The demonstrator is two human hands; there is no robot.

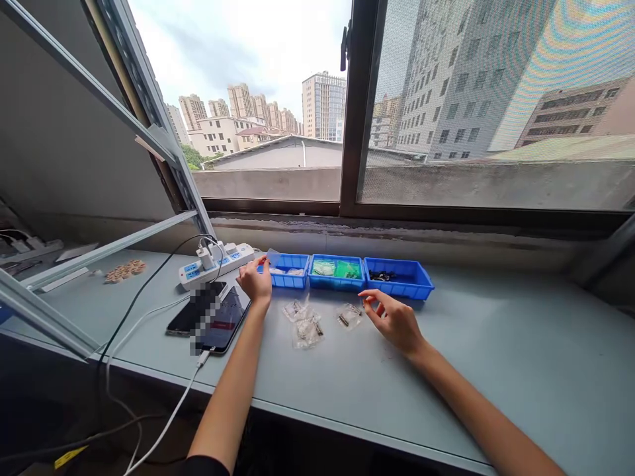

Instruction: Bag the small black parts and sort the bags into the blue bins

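My left hand (255,281) is raised at the left blue bin (290,280), its fingers pinching a small clear plastic bag (273,256). Pale pieces lie inside that bin. My right hand (394,322) hovers over the table in front of the right blue bin (404,289), fingers bent and slightly apart, with nothing visible in them. Just left of its fingertips is a small clear packet (349,316) with dark, pin-like parts inside. Several similar filled packets (307,328) lie in a loose pile between my hands.
The middle blue bin (337,283) holds white and green packets; dark parts sit in the right bin. At left are a power strip (217,264), two phones (231,317), a white cable (171,415), a metal frame (116,241) and wooden-looking pieces (125,271). A window stands behind.
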